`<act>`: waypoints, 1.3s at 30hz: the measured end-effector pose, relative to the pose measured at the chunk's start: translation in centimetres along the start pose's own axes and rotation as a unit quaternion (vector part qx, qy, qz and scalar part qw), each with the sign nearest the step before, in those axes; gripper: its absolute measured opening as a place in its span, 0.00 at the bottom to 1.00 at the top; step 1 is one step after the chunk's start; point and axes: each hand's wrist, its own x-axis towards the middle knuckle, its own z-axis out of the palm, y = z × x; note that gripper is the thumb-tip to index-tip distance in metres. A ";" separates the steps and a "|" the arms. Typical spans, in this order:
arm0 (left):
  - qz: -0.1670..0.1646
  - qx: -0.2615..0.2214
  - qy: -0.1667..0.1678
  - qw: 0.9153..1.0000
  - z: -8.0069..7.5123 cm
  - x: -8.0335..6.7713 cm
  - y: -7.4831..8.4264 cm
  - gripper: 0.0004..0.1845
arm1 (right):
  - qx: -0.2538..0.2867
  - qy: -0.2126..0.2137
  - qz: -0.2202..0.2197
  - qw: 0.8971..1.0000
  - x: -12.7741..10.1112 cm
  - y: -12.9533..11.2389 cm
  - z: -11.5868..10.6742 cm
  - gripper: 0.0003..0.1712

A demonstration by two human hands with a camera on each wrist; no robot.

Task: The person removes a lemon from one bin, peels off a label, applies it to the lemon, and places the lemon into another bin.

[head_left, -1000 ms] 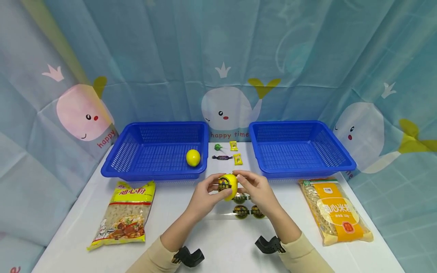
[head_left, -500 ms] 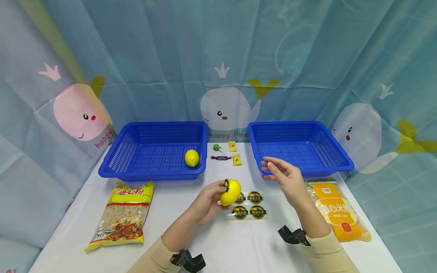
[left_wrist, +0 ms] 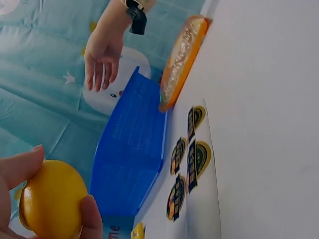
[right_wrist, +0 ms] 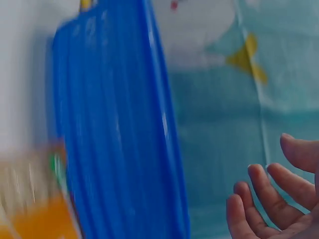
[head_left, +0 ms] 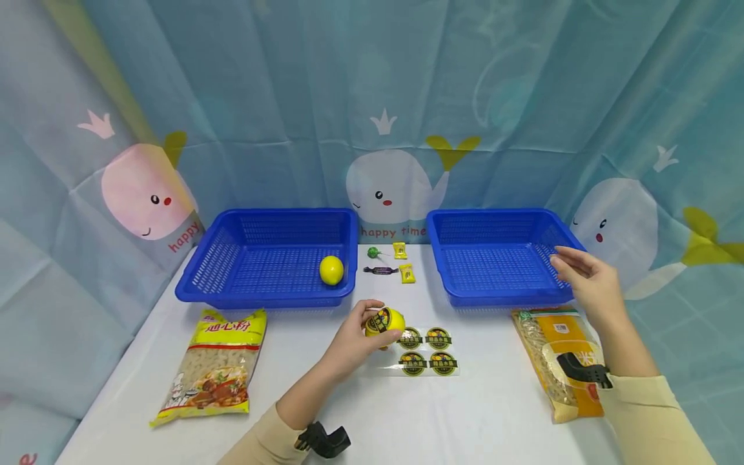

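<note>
My left hand (head_left: 356, 337) grips a yellow lemon (head_left: 385, 321) with a dark round sticker on it, just above the white table. The left wrist view shows the same lemon (left_wrist: 52, 199) between thumb and fingers. A clear sheet of round stickers (head_left: 427, 352) lies just right of that hand. My right hand (head_left: 583, 279) hovers open and holds nothing, at the right rim of the right blue basket (head_left: 500, 298); its spread fingers (right_wrist: 271, 201) show beside the basket wall (right_wrist: 109, 139). A second lemon (head_left: 331, 270) sits in the left blue basket (head_left: 232, 294).
A yellow bag of pasta (head_left: 212, 365) lies front left and an orange bag of pasta (head_left: 555, 352) front right, partly under my right forearm. Small wrapped candies (head_left: 392, 261) lie between the baskets. A whale-print curtain closes off the back and sides.
My right hand let go of the lemon and swung right, up to the right basket's far rim. My left hand kept the lemon and lowered it slightly.
</note>
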 end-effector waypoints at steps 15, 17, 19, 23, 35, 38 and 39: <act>0.061 0.129 0.038 0.989 -0.1 1.1 1.6 0.30 | -0.114 0.004 0.142 0.983 1.7 5.9 -5.0 0.47; 0.053 0.129 0.031 0.990 -0.1 1.6 1.8 0.30 | -0.108 -0.031 0.143 0.983 1.8 6.6 -5.0 0.48; 0.045 0.130 0.023 0.990 0.1 2.1 2.2 0.31 | -0.099 -0.057 0.145 0.983 1.8 7.1 -5.0 0.47; 0.041 0.141 0.003 0.989 1.0 3.1 3.4 0.32 | -0.081 -0.075 0.141 0.984 1.8 7.8 -5.0 0.46; 0.108 0.186 0.001 0.977 4.9 9.0 4.8 0.31 | -0.058 -0.057 0.140 0.987 1.7 8.2 -4.8 0.45; 0.132 0.215 -0.003 0.968 6.0 10.3 5.0 0.32 | -0.041 -0.051 0.136 0.989 1.6 8.3 -4.7 0.44; 0.140 0.227 -0.005 0.964 6.4 10.7 5.1 0.33 | -0.036 -0.049 0.136 0.989 1.5 8.3 -4.7 0.44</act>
